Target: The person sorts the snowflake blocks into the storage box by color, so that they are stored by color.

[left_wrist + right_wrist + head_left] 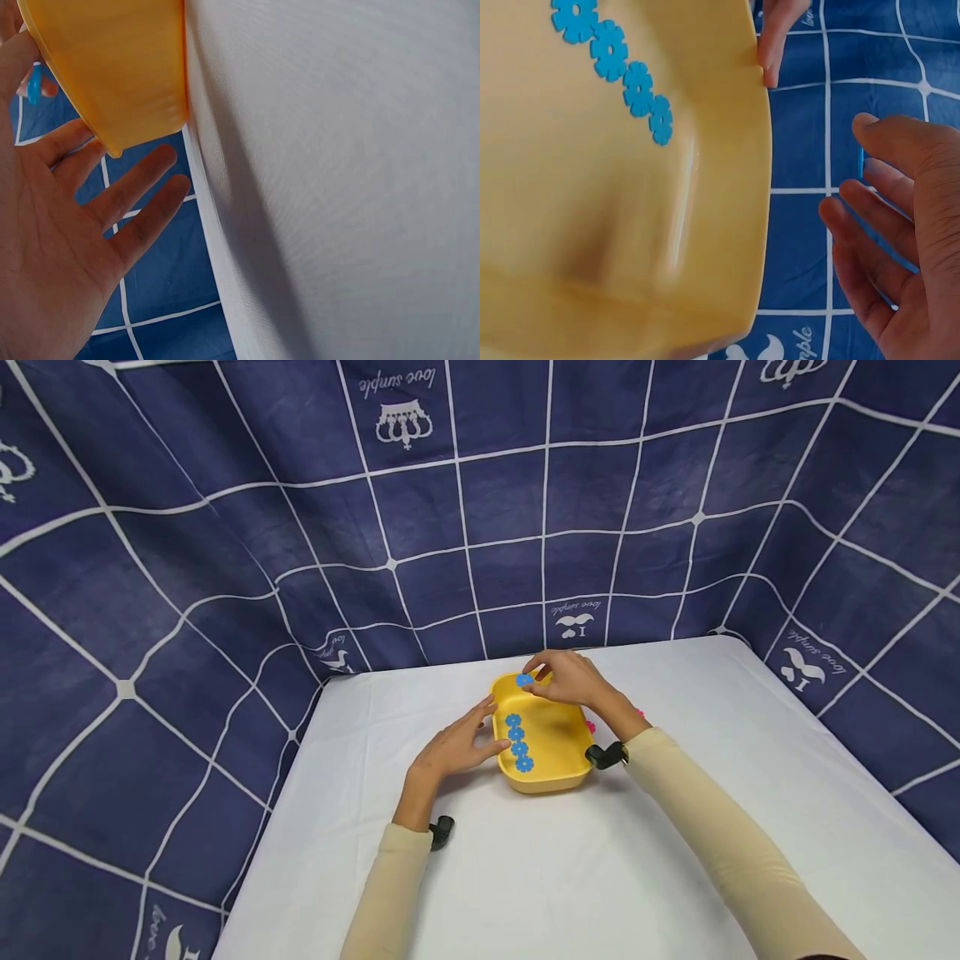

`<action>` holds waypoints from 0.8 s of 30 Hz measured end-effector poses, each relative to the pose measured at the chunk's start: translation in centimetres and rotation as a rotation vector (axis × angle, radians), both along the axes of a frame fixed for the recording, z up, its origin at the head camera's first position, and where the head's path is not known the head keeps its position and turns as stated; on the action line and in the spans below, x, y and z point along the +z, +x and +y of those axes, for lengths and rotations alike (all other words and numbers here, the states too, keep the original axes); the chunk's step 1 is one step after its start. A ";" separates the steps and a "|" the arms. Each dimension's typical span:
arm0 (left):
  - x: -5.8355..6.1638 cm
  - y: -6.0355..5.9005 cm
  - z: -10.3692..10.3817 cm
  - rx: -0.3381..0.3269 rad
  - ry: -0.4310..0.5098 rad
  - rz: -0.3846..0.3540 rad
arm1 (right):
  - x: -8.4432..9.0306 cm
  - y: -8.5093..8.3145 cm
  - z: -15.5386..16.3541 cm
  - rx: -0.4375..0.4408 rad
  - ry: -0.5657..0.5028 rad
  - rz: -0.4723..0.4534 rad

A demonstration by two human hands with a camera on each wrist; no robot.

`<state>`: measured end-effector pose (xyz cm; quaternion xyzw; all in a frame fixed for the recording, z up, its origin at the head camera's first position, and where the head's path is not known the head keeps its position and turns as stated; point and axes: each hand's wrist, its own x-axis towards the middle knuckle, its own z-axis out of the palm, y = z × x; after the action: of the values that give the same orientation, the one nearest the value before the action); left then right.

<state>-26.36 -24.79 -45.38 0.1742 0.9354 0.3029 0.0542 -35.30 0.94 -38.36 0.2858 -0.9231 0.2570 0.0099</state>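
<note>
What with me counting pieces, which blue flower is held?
The flower the right hand pinches; the other four lie in a row inside the yellow tray.

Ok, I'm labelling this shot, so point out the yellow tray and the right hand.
Yellow tray (124,75): left wrist view, outer wall.
Right hand (567,677): head view, back of the hand.

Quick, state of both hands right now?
Left hand: open, touching the side of the yellow tray.
Right hand: closed, pinching a blue flower-shaped piece.
</note>
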 end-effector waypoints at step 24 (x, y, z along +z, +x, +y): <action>-0.1 0.2 -0.2 -0.014 -0.003 0.018 | -0.5 -0.8 -2.5 0.016 0.027 -0.017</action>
<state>-26.17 -24.95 -45.53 0.1835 0.9351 0.2995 0.0481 -36.13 -1.55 -38.87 0.2911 -0.9242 0.2472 -0.0039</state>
